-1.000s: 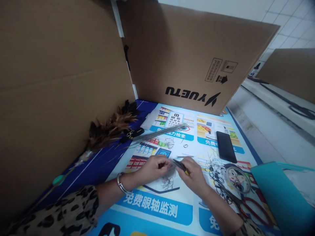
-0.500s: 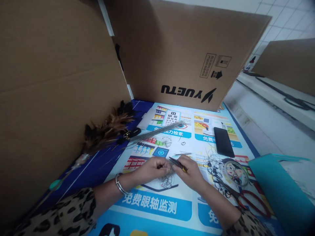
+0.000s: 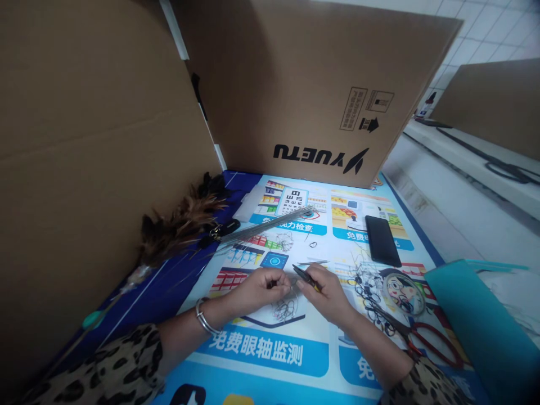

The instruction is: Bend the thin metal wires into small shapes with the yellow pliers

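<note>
My left hand (image 3: 262, 287) pinches a thin piece of wire, fingers closed, over the printed poster (image 3: 270, 349) on the table. My right hand (image 3: 327, 292) is closed round small pliers (image 3: 307, 277) with a yellow handle, their tips pointing up-left and meeting the wire at my left fingertips. Directly below my hands lies a small pile of bent wire rings (image 3: 287, 308). A silver bangle (image 3: 203, 318) sits on my left wrist.
A bundle of straight wires (image 3: 270, 224) and a feather duster (image 3: 179, 228) lie to the left. A black phone (image 3: 382, 241), more wire rings (image 3: 369, 292), red-handled scissors (image 3: 426, 336) and a teal folder (image 3: 485, 320) are at right. Cardboard walls (image 3: 312, 84) stand behind and left.
The view has shifted slightly. My hands stay together over the poster, and the pliers' tips have tilted a little as they work at the wire.
</note>
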`<state>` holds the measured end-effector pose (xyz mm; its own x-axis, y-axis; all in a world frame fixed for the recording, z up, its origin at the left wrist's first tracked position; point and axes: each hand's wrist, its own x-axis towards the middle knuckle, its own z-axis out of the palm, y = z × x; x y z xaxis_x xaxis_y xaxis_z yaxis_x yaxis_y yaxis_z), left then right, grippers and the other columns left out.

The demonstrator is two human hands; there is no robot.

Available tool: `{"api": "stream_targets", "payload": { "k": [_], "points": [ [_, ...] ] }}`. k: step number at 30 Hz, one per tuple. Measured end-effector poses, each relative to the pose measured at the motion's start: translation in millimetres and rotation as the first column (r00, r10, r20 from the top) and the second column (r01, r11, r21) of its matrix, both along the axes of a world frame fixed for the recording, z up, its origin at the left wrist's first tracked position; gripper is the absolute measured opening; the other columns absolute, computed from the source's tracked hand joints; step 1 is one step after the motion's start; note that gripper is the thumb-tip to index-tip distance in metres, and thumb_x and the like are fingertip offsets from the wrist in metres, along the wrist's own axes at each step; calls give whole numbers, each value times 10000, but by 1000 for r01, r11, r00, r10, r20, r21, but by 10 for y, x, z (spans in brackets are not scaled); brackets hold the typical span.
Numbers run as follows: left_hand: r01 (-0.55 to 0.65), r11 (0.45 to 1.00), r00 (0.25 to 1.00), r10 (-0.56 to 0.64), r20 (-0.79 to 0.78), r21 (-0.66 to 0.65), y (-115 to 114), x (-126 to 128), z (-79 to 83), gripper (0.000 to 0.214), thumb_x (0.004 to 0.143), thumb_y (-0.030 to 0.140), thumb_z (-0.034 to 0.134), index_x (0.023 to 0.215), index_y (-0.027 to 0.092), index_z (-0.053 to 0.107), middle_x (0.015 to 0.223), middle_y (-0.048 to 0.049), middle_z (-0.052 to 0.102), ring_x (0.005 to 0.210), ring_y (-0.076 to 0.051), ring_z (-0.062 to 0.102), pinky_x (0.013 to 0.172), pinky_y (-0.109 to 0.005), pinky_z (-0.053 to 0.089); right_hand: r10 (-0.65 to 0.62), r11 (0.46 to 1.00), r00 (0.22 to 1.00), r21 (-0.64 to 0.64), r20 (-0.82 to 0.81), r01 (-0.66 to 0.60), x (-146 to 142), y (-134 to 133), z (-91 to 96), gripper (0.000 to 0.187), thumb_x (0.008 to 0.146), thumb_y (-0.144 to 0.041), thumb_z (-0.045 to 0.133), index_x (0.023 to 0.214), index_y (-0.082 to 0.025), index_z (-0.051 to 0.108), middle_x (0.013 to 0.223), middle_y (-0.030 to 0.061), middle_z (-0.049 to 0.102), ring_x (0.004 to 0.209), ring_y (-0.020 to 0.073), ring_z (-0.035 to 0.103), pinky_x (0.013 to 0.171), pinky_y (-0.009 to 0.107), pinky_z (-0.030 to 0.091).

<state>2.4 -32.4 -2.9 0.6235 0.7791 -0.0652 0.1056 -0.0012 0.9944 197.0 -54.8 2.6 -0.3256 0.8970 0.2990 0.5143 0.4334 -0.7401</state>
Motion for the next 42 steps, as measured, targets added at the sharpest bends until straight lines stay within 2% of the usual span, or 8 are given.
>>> {"api": "stream_targets", "payload": {
  "k": [7, 18, 25, 32, 37, 42],
  "points": [
    [-89, 995, 996, 90, -3, 53, 7, 4, 34, 142, 756, 243, 562, 694, 118, 540, 611, 19, 466, 549, -80, 394, 512, -192, 323, 18, 999, 1000, 34, -2, -18, -3, -7, -2, 203, 816, -277, 492, 646, -191, 423, 642, -21, 404, 628, 114, 413, 553, 230, 317],
    [-46, 999, 999, 46, 4, 26, 9, 7, 7, 188, 764, 279, 567, 676, 120, 522, 594, 32, 430, 531, -73, 375, 501, -191, 318, 36, 999, 999, 36, 14, -36, -10, -12, 3, 211, 820, -272, 499, 637, -189, 432, 644, -17, 425, 634, 113, 425, 567, 232, 338],
    [-17, 993, 997, 25, -69, 114, 2, 20, 43, 135, 762, 204, 531, 655, 121, 530, 620, 17, 465, 567, -82, 408, 532, -197, 344, 29, 999, 1000, 31, 2, -29, -25, -14, 32, 209, 829, -288, 483, 652, -189, 432, 642, -20, 411, 629, 112, 426, 552, 230, 320],
    [-36, 987, 996, 47, -71, 158, 0, 27, -8, 134, 738, 189, 535, 621, 131, 506, 596, 31, 446, 543, -73, 395, 513, -182, 336, 29, 1000, 1000, 12, -2, -29, -64, -40, 16, 227, 833, -262, 461, 626, -193, 400, 614, -28, 399, 601, 107, 415, 527, 228, 306],
    [-163, 985, 986, 165, -31, 53, 46, -4, 11, 142, 761, 261, 549, 712, 128, 534, 603, 26, 464, 525, -76, 400, 482, -179, 328, -57, 996, 997, 77, 59, 53, -22, -30, -32, 175, 838, -300, 472, 700, -192, 460, 680, 4, 447, 668, 137, 445, 579, 252, 346],
    [-385, 923, 923, 384, 14, 6, 72, 9, 46, 178, 775, 309, 536, 715, 142, 528, 598, 38, 443, 518, -80, 389, 481, -182, 328, -164, 966, 977, 222, 138, 130, -25, -25, -83, 198, 796, -388, 546, 796, -190, 528, 762, 51, 501, 735, 179, 465, 642, 297, 385]
  ]
}}
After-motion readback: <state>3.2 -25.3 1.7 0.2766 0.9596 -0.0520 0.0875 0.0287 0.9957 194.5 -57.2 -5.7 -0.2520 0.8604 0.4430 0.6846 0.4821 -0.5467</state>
